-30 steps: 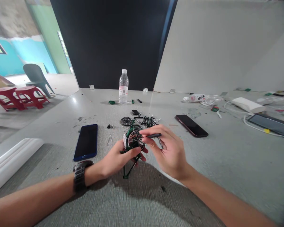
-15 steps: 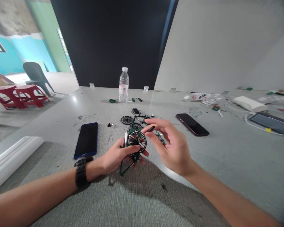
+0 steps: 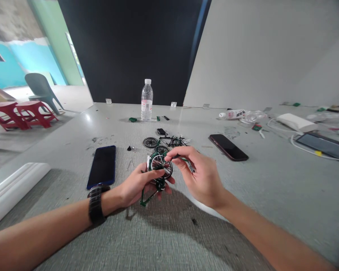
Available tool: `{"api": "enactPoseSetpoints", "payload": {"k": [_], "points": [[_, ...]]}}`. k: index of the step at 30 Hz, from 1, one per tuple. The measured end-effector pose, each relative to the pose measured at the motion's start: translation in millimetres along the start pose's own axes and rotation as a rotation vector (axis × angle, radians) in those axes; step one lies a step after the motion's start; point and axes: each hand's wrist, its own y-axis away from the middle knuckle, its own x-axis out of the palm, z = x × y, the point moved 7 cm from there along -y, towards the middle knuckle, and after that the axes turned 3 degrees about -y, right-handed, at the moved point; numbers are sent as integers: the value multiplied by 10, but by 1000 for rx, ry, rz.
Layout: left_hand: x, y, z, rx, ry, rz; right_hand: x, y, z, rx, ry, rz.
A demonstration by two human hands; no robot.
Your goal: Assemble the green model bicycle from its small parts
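Note:
My left hand (image 3: 139,184) is closed around a small green model bicycle frame (image 3: 154,184) with a spoked wheel (image 3: 159,165) at its top. A black watch (image 3: 96,205) sits on that wrist. My right hand (image 3: 199,173) pinches a small dark tool (image 3: 175,157), its tip right at the wheel's upper edge. Just behind the hands lie a loose spoked wheel (image 3: 150,142) and several other small black and green model parts (image 3: 173,142) on the grey table (image 3: 169,233).
A blue phone (image 3: 102,166) lies to the left of the hands, a dark phone (image 3: 228,147) to the right. A water bottle (image 3: 146,100) stands at the back. A tablet (image 3: 324,145), a white box (image 3: 292,122) and cables are at far right. A white moulding (image 3: 11,192) runs along the left edge.
My right hand has brought the dark tool down and left onto the wheel's edge. The left hand has tilted the frame slightly, its lower end swinging left.

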Motion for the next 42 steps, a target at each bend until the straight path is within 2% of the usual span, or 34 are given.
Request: {"api": "enactPoseSetpoints", "payload": {"k": [10, 16, 18, 22, 24, 29, 35, 42], "points": [[-25, 2, 23, -1, -7, -20, -25, 9, -75, 67, 11, -15], [-23, -12, 11, -1, -24, -28, -22, -17, -133, 130, -30, 32], [-26, -12, 13, 6, -31, -30, -26, -26, -111, 106, -29, 29], [-4, -2, 18, 27, -44, 16, -80, -27, -29, 10, -45, -66], [-7, 4, 17, 34, -39, 17, -96, -23, -34, 16, -63, -92], [-5, 14, 16, 11, -36, 12, -88, -23, -100, 90, -101, -40], [-21, 6, 12, 22, -8, -14, -35, -29, -74, 67, -104, 55], [-19, 4, 0, 28, -23, -12, -92, -30, -77, 99, -33, -44]]}}
